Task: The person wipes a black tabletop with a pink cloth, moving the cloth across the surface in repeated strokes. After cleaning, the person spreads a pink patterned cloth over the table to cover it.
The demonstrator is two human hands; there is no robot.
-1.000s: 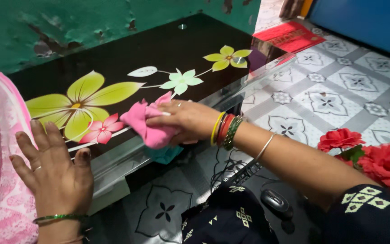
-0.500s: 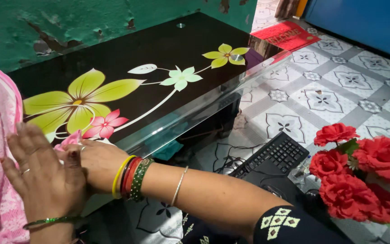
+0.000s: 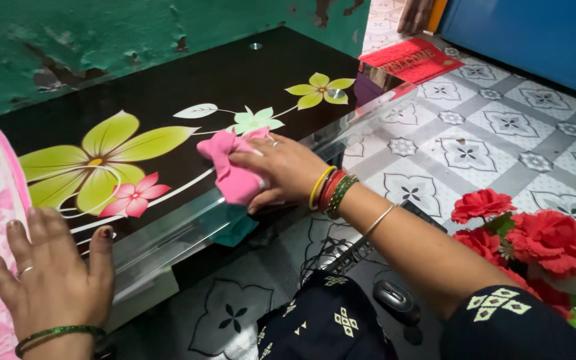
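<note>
the right hand [image 3: 281, 167] presses a bunched pink cloth [image 3: 231, 170] (soft, light, best gripped by its gathered folds) on the glass table's [image 3: 188, 87] front edge, while the left hand [image 3: 51, 280] rests flat, fingers spread, holding nothing.

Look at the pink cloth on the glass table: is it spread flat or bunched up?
Bunched up. The pink cloth sits crumpled in folds under the right hand, whose fingers press it against the table near its front edge.
</note>
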